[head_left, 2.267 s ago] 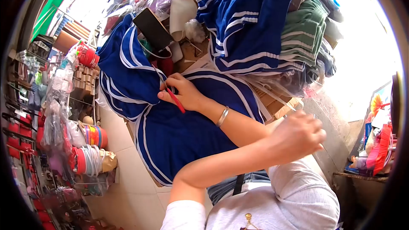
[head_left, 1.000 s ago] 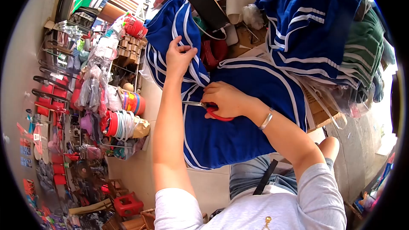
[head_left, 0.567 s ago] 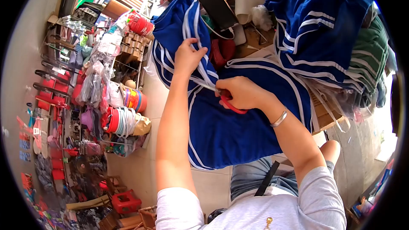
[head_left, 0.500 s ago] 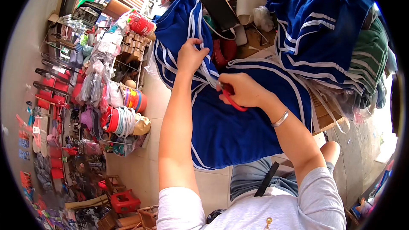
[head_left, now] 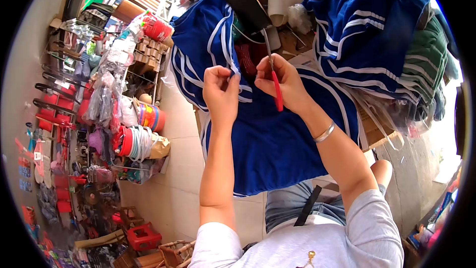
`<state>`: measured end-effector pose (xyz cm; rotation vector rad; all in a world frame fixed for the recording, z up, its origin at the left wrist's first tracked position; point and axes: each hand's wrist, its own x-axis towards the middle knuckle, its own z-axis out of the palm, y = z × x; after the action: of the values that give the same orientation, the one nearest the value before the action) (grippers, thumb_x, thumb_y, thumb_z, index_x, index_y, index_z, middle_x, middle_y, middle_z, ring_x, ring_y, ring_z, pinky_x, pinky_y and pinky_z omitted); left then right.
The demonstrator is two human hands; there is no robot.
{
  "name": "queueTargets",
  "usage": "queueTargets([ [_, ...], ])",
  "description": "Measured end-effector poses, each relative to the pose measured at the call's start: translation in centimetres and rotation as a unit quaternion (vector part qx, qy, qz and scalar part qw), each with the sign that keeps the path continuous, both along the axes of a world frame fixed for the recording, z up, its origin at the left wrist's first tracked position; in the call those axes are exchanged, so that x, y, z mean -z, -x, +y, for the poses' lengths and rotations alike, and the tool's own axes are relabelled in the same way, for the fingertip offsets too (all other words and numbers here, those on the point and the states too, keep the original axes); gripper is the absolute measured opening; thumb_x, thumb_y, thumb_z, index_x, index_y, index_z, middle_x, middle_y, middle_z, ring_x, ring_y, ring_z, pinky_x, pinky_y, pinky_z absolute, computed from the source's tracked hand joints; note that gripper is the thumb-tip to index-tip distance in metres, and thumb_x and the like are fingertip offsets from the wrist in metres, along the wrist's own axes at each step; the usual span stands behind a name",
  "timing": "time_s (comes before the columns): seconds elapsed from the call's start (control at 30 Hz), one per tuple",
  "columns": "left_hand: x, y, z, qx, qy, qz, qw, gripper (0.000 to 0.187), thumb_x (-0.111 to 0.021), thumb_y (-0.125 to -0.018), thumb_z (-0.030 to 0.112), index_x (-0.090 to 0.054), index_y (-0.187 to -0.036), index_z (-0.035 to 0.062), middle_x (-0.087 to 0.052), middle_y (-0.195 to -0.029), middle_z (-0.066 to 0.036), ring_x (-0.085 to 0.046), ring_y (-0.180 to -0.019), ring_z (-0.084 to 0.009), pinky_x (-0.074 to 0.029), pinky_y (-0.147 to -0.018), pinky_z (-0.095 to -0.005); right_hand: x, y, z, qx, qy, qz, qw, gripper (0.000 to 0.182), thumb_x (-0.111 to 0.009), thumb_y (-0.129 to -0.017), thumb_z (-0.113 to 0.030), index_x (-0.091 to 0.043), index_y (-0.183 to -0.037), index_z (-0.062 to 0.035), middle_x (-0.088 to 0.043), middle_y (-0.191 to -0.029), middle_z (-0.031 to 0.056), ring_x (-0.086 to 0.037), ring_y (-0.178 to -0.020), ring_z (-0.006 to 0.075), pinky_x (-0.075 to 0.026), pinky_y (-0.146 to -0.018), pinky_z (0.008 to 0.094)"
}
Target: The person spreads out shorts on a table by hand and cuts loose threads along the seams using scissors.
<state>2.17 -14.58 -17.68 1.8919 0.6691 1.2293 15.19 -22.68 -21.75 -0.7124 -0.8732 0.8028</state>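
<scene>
A blue garment with white stripes (head_left: 277, 149) is draped over my lap and up onto the cluttered table. My left hand (head_left: 221, 94) pinches a white-striped edge of it between thumb and fingers. Close by on the right, my right hand (head_left: 291, 85) grips red-handled scissors (head_left: 277, 94), their metal blades pointing up and away from me. The blades stand apart from the pinched edge. Just beyond the hands lies a dark red object (head_left: 246, 59), partly covered by the cloth.
A black rectangular object (head_left: 246, 4) with a white cable lies at the back. More blue striped garments (head_left: 367, 30) are heaped at right over green ones (head_left: 426, 62). Shelves of goods, with red buckets (head_left: 157, 29), line the left. A red stool (head_left: 144, 236) stands on the floor.
My left hand has moved down and closer to my body, still pinching the cloth. My right hand has lifted the scissors away from the cloth and turned their blades upward.
</scene>
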Motion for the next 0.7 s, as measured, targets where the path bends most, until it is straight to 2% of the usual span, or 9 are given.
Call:
queueTargets([
  [0.07,1.5,0.2,-1.0,0.011,0.004,0.003,1.000,0.026,-0.060,-0.080,-0.010,-0.048,-0.099,0.0041,-0.050,-0.081,0.001,-0.050,-0.069,-0.0036,-0.039,-0.061,-0.0162,0.0,0.1,-0.2,-0.021,-0.010,0.021,1.000,0.026,-0.068,-0.077,0.001,-0.053,-0.098,-0.0061,-0.057,-0.085,0.0005,-0.054,-0.077,0.0071,-0.044,-0.073,0.0213],
  [0.13,2.1,-0.1,-2.0,0.000,0.028,-0.046,0.999,0.040,-0.057,-0.080,-0.011,-0.045,-0.115,0.0043,-0.054,-0.093,-0.003,-0.055,-0.077,-0.0064,-0.043,-0.064,-0.0169,0.3,0.2,0.1,-0.037,-0.014,0.037,0.999,0.026,-0.067,-0.078,0.002,-0.053,-0.098,-0.0063,-0.059,-0.089,0.0027,-0.056,-0.081,0.0081,-0.046,-0.075,0.0221],
  [0.17,2.2,-0.1,-2.2,0.006,0.064,-0.049,0.997,0.059,-0.056,-0.079,-0.013,-0.035,-0.131,0.0059,-0.056,-0.107,-0.010,-0.058,-0.083,-0.0094,-0.045,-0.068,-0.0183,0.4,0.3,0.2,-0.038,-0.014,0.037,0.998,0.026,-0.067,-0.077,0.002,-0.053,-0.098,-0.0064,-0.059,-0.088,0.0029,-0.057,-0.081,0.0083,-0.046,-0.076,0.0226],
  [0.2,2.2,-0.1,-2.1,0.007,0.065,-0.049,0.997,0.059,-0.056,-0.079,-0.013,-0.035,-0.131,0.0059,-0.056,-0.107,-0.010,-0.058,-0.083,-0.0094,-0.045,-0.068,-0.0183,0.5,0.3,0.3,-0.037,-0.013,0.038,0.999,0.026,-0.067,-0.077,0.002,-0.053,-0.098,-0.0064,-0.059,-0.088,0.0029,-0.057,-0.081,0.0083,-0.046,-0.076,0.0226],
  [0.27,2.2,0.0,-1.9,0.052,0.204,-0.085,0.974,0.068,-0.055,-0.078,-0.014,-0.029,-0.137,0.0067,-0.056,-0.115,-0.015,-0.058,-0.083,-0.0100,-0.046,-0.071,-0.0190,0.7,0.4,0.5,-0.016,0.002,0.004,1.000,0.026,-0.066,-0.077,0.003,-0.053,-0.098,-0.0059,-0.059,-0.087,0.0028,-0.056,-0.081,0.0084,-0.046,-0.076,0.0224],
  [0.3,2.1,0.0,-1.9,0.060,0.223,-0.096,0.968,0.069,-0.053,-0.078,-0.015,-0.028,-0.138,0.0073,-0.057,-0.114,-0.017,-0.058,-0.083,-0.0098,-0.045,-0.070,-0.0194,0.7,0.5,0.6,-0.016,0.002,0.005,1.000,0.026,-0.066,-0.077,0.003,-0.053,-0.098,-0.0059,-0.059,-0.087,0.0028,-0.056,-0.081,0.0084,-0.046,-0.076,0.0224],
  [0.5,2.6,0.0,-3.1,0.074,0.195,-0.050,0.977,0.071,-0.050,-0.079,-0.016,-0.026,-0.141,0.0097,-0.062,-0.106,-0.011,-0.056,-0.082,-0.0095,-0.042,-0.068,-0.0193,0.9,0.6,0.9,0.028,0.001,0.010,1.000,0.027,-0.065,-0.077,0.004,-0.053,-0.099,-0.0045,-0.058,-0.086,0.0023,-0.056,-0.080,0.0084,-0.046,-0.075,0.0219],
  [0.57,3.3,-0.4,-3.1,0.079,0.165,-0.052,0.982,0.072,-0.049,-0.079,-0.016,-0.026,-0.142,0.0097,-0.062,-0.107,-0.010,-0.056,-0.083,-0.0093,-0.042,-0.068,-0.0191,0.6,0.7,0.7,0.050,0.010,0.017,0.999,0.025,-0.064,-0.074,0.005,-0.053,-0.095,-0.0026,-0.057,-0.083,0.0034,-0.054,-0.074,0.0090,-0.047,-0.068,0.0224],
  [0.7,3.7,-0.6,-3.3,0.094,0.125,-0.061,0.986,0.075,-0.047,-0.078,-0.017,-0.023,-0.144,0.0091,-0.061,-0.110,-0.010,-0.056,-0.085,-0.0088,-0.042,-0.069,-0.0188,0.9,0.5,0.9,0.074,0.023,-0.001,0.997,0.028,-0.065,-0.076,0.004,-0.053,-0.099,-0.0039,-0.057,-0.087,0.0027,-0.054,-0.080,0.0087,-0.046,-0.075,0.0223],
])
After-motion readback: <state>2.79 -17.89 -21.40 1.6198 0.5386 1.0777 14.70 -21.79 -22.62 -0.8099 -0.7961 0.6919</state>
